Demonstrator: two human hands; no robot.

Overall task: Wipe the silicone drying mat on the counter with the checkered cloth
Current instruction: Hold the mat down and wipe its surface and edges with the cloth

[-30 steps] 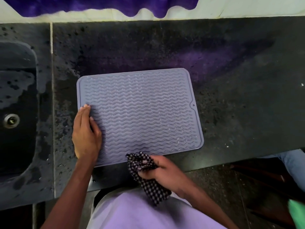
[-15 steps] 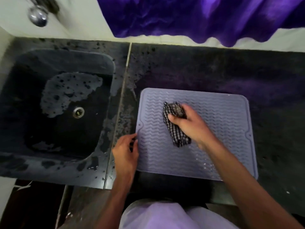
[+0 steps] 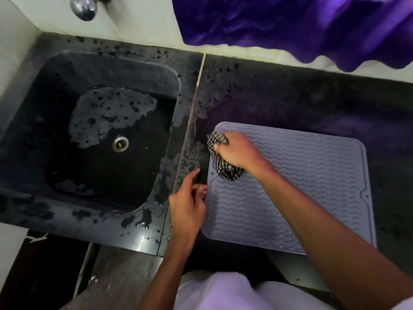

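Observation:
The lavender silicone drying mat (image 3: 312, 186), ribbed with wavy lines, lies flat on the dark counter (image 3: 290, 97). My right hand (image 3: 237, 149) is closed on the bunched black-and-white checkered cloth (image 3: 223, 166) and presses it onto the mat's far left corner. My left hand (image 3: 187, 206) rests on the counter at the mat's left edge, fingertips touching the rim, holding nothing.
A dark wet sink (image 3: 100, 139) with a metal drain (image 3: 120, 143) lies left of the mat. A chrome tap (image 3: 83, 6) sits on the white wall above it. Purple fabric (image 3: 290, 25) hangs over the back wall. The counter's front edge runs just below the mat.
My right hand brought the cloth from the mat's near edge onto the mat, then slid it left to the far left corner. My left hand shifted off the mat to its left rim. The view swung left.

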